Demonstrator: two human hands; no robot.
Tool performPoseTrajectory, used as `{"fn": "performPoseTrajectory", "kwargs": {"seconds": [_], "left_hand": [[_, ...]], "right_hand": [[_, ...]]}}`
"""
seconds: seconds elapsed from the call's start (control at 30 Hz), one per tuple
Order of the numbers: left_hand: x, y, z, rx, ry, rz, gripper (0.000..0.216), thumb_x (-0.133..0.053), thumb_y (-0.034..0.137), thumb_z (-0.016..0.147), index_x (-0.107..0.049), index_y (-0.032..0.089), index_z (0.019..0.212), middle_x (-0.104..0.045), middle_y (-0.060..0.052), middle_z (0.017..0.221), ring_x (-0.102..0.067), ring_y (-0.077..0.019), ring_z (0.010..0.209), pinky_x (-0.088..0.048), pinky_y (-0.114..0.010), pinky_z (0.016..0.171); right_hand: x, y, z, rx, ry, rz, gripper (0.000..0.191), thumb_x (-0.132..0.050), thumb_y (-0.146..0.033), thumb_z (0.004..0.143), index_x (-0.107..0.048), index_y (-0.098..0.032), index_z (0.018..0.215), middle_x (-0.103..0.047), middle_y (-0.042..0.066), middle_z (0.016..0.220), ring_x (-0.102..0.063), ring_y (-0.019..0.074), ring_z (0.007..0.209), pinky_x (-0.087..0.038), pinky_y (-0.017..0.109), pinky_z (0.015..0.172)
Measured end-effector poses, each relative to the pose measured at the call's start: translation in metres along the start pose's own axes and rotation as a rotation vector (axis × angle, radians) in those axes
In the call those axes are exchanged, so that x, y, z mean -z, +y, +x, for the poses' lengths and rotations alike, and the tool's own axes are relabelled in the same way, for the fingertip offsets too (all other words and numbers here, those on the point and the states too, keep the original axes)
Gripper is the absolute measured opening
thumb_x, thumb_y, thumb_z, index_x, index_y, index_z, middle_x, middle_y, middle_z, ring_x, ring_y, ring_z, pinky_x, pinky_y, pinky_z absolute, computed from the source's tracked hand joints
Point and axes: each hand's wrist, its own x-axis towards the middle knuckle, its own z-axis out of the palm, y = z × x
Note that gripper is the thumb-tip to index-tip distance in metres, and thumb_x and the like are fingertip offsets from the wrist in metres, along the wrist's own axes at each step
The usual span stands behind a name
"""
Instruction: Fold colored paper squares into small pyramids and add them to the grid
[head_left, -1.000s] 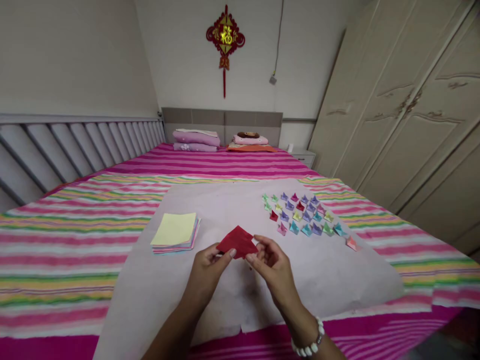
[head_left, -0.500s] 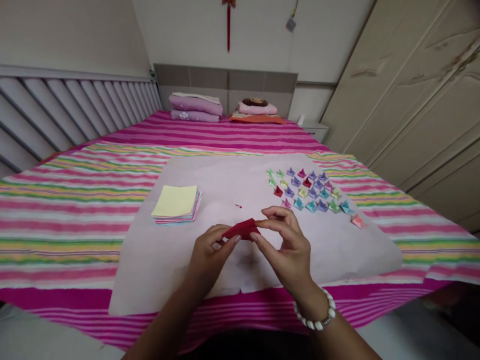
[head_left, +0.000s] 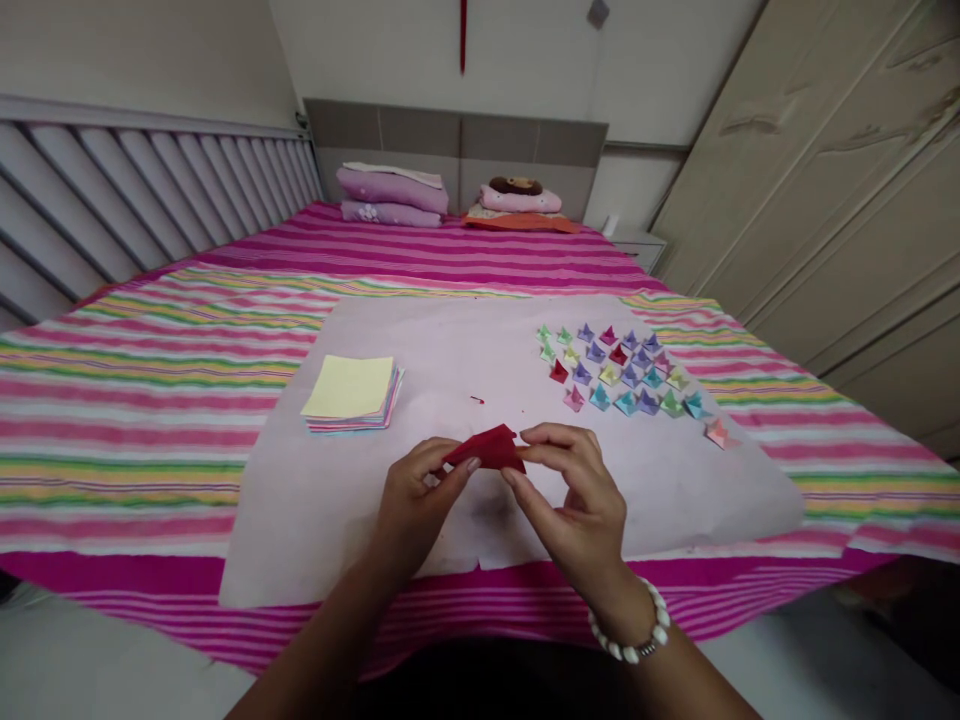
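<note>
A folded red paper (head_left: 489,449) is held up between both my hands above a pale sheet (head_left: 465,350) spread on the bed. My left hand (head_left: 416,495) pinches its left end, fingers closed. My right hand (head_left: 577,490), with a white bead bracelet on the wrist, pinches its right end. To the left lies a stack of coloured square papers (head_left: 352,392), yellow on top. Several small folded paper pieces (head_left: 622,372) in many colours lie in rows to the right.
The bed has a pink and multicoloured striped cover (head_left: 135,400). Folded pillows (head_left: 390,190) lie at the headboard. A slatted panel (head_left: 112,200) runs along the left and a cream wardrobe (head_left: 840,180) stands on the right.
The view has tilted down and the wall ornament has left the top. The red paper has gone from a wider flat shape to a narrower fold between my fingers.
</note>
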Motion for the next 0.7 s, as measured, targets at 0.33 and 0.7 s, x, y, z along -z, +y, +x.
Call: {"fn": "performPoseTrajectory", "kwargs": {"seconds": [0.33,0.7], "left_hand": [[-0.002,-0.010,-0.002,0.402,0.091,-0.430,0.022,-0.077,0.037,0.069,-0.069,0.016,0.069,-0.058,0.003,0.059,-0.047,-0.0085,0.058,-0.037,-0.021,0.058],[-0.005,-0.008,-0.008,0.254,-0.032,-0.380,0.024,-0.074,0.034,0.073,-0.072,0.018,0.091,-0.070,-0.003,0.079,-0.061,-0.0161,0.073,-0.048,-0.029,0.070]], "right_hand": [[-0.009,0.015,-0.005,-0.444,-0.055,0.241,0.063,-0.084,-0.032,0.062,-0.058,-0.025,0.120,-0.057,0.010,0.123,-0.058,0.0248,0.105,-0.050,0.039,0.081],[-0.024,0.023,-0.023,-0.847,-0.111,0.699,0.017,-0.081,-0.030,0.067,-0.071,-0.017,0.068,-0.067,-0.001,0.054,-0.057,0.0096,0.048,-0.045,0.021,0.049]]}}
